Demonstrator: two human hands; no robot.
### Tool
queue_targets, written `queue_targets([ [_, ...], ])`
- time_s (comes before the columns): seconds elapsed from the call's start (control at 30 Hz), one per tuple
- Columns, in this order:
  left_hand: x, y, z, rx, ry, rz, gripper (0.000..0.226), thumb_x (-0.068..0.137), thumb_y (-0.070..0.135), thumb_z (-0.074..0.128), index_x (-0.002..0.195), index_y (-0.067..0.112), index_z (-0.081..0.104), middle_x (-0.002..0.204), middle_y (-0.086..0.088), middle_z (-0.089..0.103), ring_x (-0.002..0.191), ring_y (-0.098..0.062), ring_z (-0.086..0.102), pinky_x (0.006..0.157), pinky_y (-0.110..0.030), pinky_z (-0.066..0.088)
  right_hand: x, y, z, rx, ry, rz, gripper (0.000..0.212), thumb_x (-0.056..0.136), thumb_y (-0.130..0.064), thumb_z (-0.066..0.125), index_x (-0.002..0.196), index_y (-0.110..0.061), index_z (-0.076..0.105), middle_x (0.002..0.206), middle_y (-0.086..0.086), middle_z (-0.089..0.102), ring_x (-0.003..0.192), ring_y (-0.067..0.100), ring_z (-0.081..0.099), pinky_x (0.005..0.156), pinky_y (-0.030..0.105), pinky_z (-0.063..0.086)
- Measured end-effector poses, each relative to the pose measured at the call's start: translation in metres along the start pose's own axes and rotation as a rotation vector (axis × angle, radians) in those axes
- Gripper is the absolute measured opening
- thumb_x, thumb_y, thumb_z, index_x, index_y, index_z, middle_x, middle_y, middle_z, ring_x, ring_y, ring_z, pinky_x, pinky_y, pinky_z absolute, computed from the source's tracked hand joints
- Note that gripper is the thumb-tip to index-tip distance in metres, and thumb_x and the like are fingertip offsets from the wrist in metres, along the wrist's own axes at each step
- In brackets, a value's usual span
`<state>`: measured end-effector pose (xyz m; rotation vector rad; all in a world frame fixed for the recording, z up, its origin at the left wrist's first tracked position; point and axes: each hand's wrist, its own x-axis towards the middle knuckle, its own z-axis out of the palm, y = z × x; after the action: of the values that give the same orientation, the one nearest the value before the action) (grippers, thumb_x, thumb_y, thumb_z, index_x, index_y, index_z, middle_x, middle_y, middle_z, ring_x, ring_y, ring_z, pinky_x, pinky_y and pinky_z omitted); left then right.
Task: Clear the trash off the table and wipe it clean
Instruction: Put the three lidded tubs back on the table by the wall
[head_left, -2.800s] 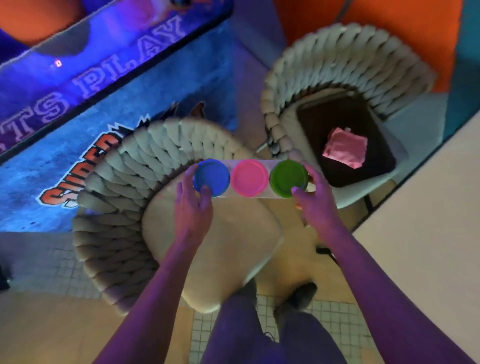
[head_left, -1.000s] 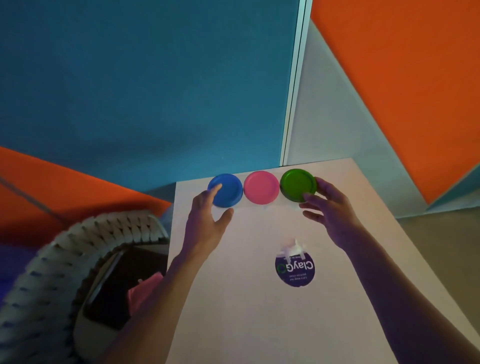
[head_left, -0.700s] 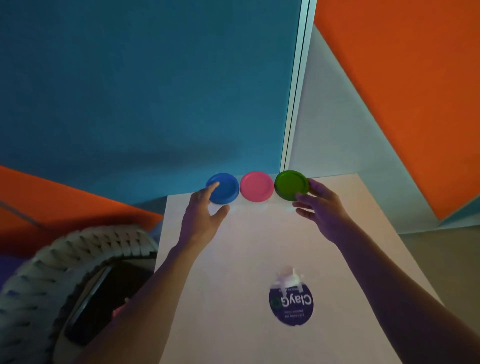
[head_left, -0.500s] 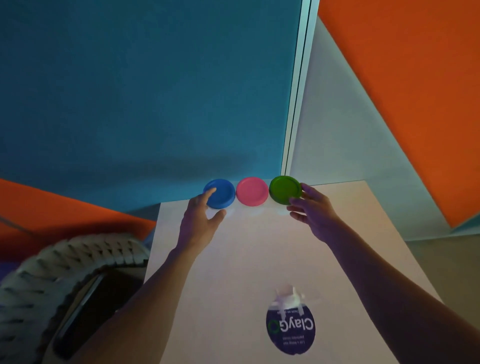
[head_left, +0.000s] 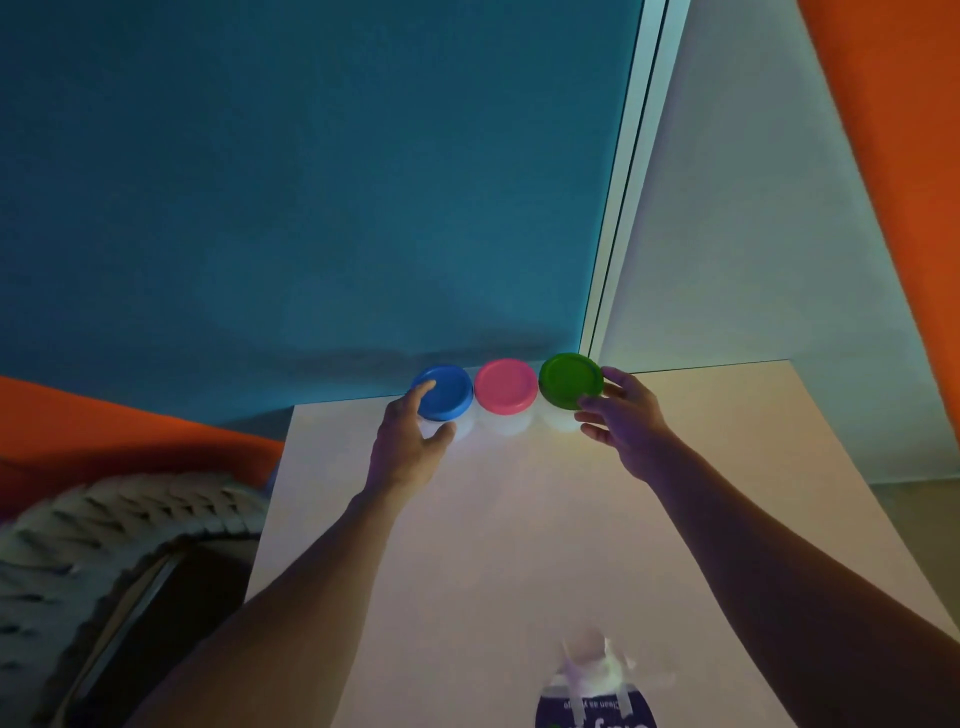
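Note:
Three small clear tubs stand in a row at the far edge of the pale table (head_left: 519, 545), against the teal wall: a blue-lidded tub (head_left: 448, 391), a pink-lidded tub (head_left: 505, 386) and a green-lidded tub (head_left: 569, 379). My left hand (head_left: 408, 447) grips the blue-lidded tub, forefinger on the lid and thumb on its side. My right hand (head_left: 623, 421) holds the green-lidded tub at its right side. A purple round wipes canister (head_left: 595, 701) with a white wipe sticking out stands at the near edge, partly cut off.
A woven rope chair (head_left: 119, 535) with a dark cushion (head_left: 171, 623) stands left of the table. Teal, white and orange wall panels close off the far side.
I carried the row of three tubs from over the chairs to the table and pushed it to the far edge by the wall. Both hands still rest on the end tubs.

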<state>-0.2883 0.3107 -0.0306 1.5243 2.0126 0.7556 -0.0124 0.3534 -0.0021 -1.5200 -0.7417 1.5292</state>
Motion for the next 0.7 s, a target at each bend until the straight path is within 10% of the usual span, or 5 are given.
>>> queue_targets([
  [0.7,0.026,-0.011,0.012,-0.033,-0.012,-0.019,0.071,0.092,0.024,0.066,0.155,0.031,0.034,0.155,0.000,0.039,0.136,-0.020,0.046,0.110,-0.034,0.040,0.020,0.024,0.017,0.060,0.052,-0.054,0.073,0.089,0.000,0.068,0.149,-0.026,0.037,0.150,0.003,0.039,0.111,0.033,0.065,0.092,0.045,0.055],
])
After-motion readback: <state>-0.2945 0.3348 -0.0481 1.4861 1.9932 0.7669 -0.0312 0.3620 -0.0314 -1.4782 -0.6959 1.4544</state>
